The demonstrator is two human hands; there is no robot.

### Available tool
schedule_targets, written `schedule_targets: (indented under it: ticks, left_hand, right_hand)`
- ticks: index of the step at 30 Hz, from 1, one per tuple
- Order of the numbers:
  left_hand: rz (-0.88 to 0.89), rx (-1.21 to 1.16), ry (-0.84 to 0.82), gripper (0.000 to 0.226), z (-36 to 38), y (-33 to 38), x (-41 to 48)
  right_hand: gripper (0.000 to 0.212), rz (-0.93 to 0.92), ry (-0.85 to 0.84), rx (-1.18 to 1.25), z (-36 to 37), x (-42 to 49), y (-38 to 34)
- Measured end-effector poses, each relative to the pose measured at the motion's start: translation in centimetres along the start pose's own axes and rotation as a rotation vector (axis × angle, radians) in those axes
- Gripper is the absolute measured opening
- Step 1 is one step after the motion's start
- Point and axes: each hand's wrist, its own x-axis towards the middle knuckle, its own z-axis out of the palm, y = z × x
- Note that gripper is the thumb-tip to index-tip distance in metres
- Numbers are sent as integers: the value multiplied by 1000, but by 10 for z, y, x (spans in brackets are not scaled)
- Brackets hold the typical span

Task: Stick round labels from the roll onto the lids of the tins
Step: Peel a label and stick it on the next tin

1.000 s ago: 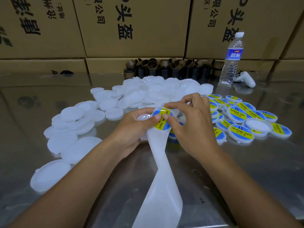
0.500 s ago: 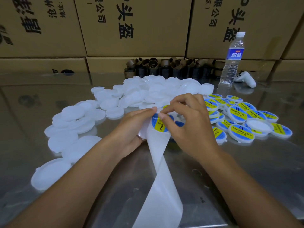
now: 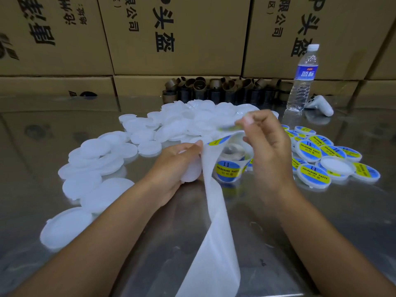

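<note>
Right hand [image 3: 267, 146] pinches a blurred round label [image 3: 232, 126], edge-on, lying 9-to-3, at 12 o'clock of the label roll [image 3: 229, 168]. Left hand [image 3: 177, 163] grips a white lid [image 3: 190, 172] at the roll's 9; backing strip [image 3: 216, 232] trails toward 6.

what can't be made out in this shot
All in the head view:
- label pinched by the right hand: motion blur, print unreadable.
- lid in the left hand: mostly hidden by fingers and the backing strip.
- label roll: partly behind the backing strip and right hand.
- backing strip's end: cut off by the bottom edge.
</note>
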Motion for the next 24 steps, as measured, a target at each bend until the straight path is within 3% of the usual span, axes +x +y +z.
schedule_targets:
  ticks: [1, 7, 15, 21, 24]
  left_hand:
    - [3, -20, 48, 27, 0, 1, 1]
    - [-27, -455, 217, 24, -6, 10, 4]
    - [-3, -442, 308, 19, -12, 13, 5]
    - [-43, -657, 62, 24, -11, 20, -1]
    - [-67, -599, -121, 26, -7, 20, -5]
  right_hand:
    - [9, 0, -12, 10, 0, 0, 1]
    - [38, 32, -93, -2, 0, -2, -1]
    - [44, 76, -113, -44, -1, 1, -3]
    - [45, 46, -137, -87, 1, -1, -2]
    - [45, 14, -188, -128, 2, -2, 0]
